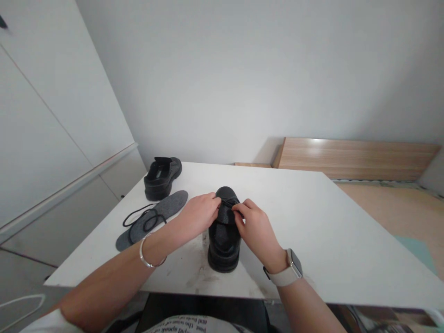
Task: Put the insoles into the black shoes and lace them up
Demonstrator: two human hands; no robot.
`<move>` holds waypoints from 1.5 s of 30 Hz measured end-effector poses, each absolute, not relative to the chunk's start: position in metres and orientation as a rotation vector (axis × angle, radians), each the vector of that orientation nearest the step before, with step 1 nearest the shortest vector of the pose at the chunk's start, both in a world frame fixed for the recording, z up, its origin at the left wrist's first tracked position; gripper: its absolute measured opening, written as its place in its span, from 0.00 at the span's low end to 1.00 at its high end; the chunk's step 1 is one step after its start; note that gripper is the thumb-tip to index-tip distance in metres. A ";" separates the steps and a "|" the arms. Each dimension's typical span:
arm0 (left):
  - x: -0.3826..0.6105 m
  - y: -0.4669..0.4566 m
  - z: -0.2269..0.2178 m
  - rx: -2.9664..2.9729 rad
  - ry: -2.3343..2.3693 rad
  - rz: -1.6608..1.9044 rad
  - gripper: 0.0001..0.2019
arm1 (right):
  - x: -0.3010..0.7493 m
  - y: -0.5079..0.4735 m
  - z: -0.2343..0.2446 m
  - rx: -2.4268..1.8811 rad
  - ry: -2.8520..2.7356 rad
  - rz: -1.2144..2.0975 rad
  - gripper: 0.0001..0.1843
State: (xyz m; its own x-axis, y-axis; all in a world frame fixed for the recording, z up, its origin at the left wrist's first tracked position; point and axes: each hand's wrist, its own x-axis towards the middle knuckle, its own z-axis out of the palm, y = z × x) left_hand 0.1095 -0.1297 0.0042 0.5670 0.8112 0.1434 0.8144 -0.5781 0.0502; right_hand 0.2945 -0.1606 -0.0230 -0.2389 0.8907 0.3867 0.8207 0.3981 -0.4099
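A black shoe (224, 252) stands upright on the white table, its heel toward me and its toe pointing away. Dark shoelace (229, 200) strands cross near the top of its tongue. From the left side, my left hand (199, 212) pinches at the lace with its fingers closed. Opposite it, my right hand (255, 224) has thumb and index finger pressed together on the lace at the shoe's right side. Fingers partly cover the eyelets, so how the lace runs there is hidden.
Left of the hands lies a grey insole (166, 207) with a loose black lace (150, 221) across it. Behind that stands a second black shoe (160, 181). The white table (294, 222) has dark smudges near its front edge. A wooden headboard (354, 157) is at right.
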 end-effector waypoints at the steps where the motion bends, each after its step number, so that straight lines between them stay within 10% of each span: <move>1: 0.109 -0.131 0.003 -2.751 -1.444 -0.250 0.09 | 0.293 -0.161 -0.023 -1.462 -2.097 0.169 0.12; 6: 0.106 -0.137 0.003 -2.744 -1.426 -0.497 0.09 | 0.286 -0.162 -0.018 -1.440 -2.039 0.200 0.10; 15: 0.101 -0.145 0.060 -2.511 -1.291 -1.974 0.05 | 0.280 -0.159 0.054 -0.812 -1.428 0.398 0.05; 32: 0.120 -0.135 0.042 -2.716 -1.179 -2.728 0.12 | 0.257 -0.148 0.053 -0.651 -1.529 0.324 0.04; 45: 0.119 -0.140 0.045 -2.768 -1.199 -2.566 0.06 | 0.265 -0.148 0.025 -0.672 -1.364 0.849 0.08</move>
State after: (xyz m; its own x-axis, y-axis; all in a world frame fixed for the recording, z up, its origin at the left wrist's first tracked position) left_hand 0.1186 -0.1403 0.0454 0.1392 0.8294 0.5410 -0.1171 -0.5287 0.8407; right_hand 0.2650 -0.1483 0.0251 0.0046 0.8338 0.5521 -0.1271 0.5481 -0.8267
